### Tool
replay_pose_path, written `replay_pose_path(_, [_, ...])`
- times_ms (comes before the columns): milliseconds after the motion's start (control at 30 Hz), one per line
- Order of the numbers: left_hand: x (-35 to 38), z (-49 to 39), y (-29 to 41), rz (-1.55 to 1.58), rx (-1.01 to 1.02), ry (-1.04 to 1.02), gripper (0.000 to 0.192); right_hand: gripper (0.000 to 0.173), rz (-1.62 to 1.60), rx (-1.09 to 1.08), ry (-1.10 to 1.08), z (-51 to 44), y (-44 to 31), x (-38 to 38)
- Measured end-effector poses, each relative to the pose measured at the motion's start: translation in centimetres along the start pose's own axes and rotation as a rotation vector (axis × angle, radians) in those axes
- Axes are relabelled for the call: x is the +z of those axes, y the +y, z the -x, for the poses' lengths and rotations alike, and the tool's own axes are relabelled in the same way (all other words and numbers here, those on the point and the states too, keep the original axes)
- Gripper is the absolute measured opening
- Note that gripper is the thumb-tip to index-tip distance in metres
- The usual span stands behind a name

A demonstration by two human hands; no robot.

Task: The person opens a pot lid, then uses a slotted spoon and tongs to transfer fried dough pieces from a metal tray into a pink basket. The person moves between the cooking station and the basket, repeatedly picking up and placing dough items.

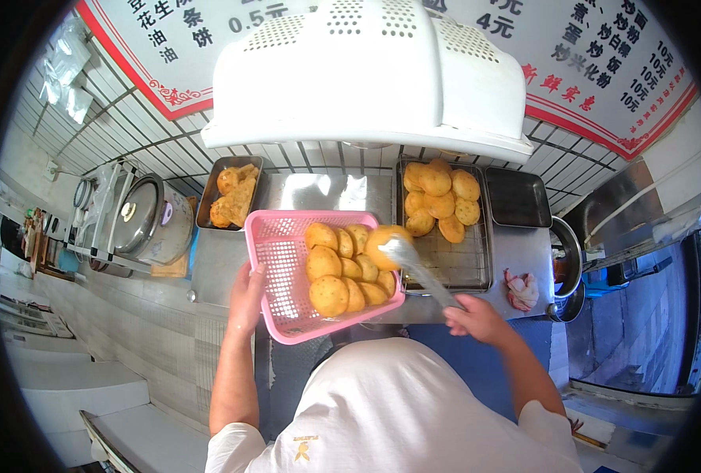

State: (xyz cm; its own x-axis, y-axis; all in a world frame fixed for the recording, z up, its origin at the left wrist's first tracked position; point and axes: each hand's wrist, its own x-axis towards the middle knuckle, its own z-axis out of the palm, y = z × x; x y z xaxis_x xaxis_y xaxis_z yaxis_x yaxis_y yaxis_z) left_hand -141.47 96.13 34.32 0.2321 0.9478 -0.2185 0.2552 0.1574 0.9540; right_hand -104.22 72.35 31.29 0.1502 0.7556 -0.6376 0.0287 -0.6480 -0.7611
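Observation:
My left hand grips the left rim of a pink perforated plastic basket, which is tilted above the front of a steel counter. Several round golden fried cakes lie in rows in its right part. My right hand is closed around metal tongs, blurred at the tips. One fried cake is at those tips, over the basket's right rim. Beyond it, more fried cakes are heaped at the back of a metal tray with a wire rack.
A smaller tray holds fried pieces at back left. A dark tray and a crumpled cloth lie to the right. A lidded pot stands at left. A white perforated plastic cover overhangs the counter.

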Motion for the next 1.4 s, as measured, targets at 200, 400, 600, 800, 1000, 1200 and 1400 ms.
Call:
replay_pose_path(200, [0.0,0.0,-0.5,-0.012,-0.014,0.011,0.063,0.044,0.475,-0.192,-0.039,-6.7,-9.7,9.1])
replay_pose_path(400, [-0.5,0.0,-1.3,-0.091,-0.033,0.046,0.066,0.050,0.549,-0.218,0.027,-7.5,-10.1,9.4])
replay_pose_path(600, [-0.4,0.2,-1.2,0.039,-0.020,-0.005,0.061,0.045,-0.130,-0.020,0.142,-4.6,-2.4,2.3])
replay_pose_path(800, [-0.4,0.0,-1.3,0.023,-0.041,0.028,0.062,0.044,-0.706,0.060,0.375,-3.6,3.6,-1.4])
replay_pose_path(1000, [-0.2,0.1,-1.0,0.049,-0.009,0.012,0.057,0.042,-0.991,0.004,0.231,-7.3,3.6,-4.4])
replay_pose_path(1200, [-0.3,0.5,-1.1,0.046,-0.003,0.017,0.052,0.037,-1.034,-0.033,0.160,-10.7,1.7,-5.4])
replay_pose_path(1400, [-0.2,0.5,-1.1,0.081,-0.010,0.003,0.051,0.031,-1.000,-0.070,0.252,-13.0,1.0,-5.4])
